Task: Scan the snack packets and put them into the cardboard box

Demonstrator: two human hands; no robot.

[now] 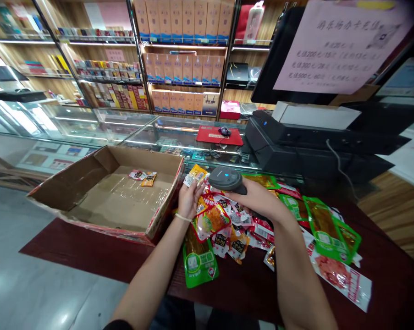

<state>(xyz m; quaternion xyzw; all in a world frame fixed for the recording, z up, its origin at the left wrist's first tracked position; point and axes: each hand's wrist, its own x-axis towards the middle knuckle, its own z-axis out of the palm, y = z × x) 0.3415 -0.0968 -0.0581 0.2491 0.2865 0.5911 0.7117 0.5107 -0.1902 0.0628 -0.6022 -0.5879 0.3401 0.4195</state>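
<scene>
My left hand (189, 198) is closed on a small yellow-and-white snack packet (197, 173), its barcode side facing up. In my right hand (256, 197) is a dark grey barcode scanner (223, 178), its head just right of that packet and a small blue light showing on top. Below both hands lies a heap of snack packets (223, 220) in red, yellow and white. A green snack pouch (200, 263) rests at the near side of the heap. More green pouches (325, 224) lie to the right, beside a long white snack packet (344, 277).
An open cardboard box (120, 224) on the left holds a few small packets (148, 178). Behind are a red mouse pad (210, 135) with a mouse (224, 131), a glass counter (141, 137), and a monitor (275, 59) with a paper notice. Stocked shelves line the wall.
</scene>
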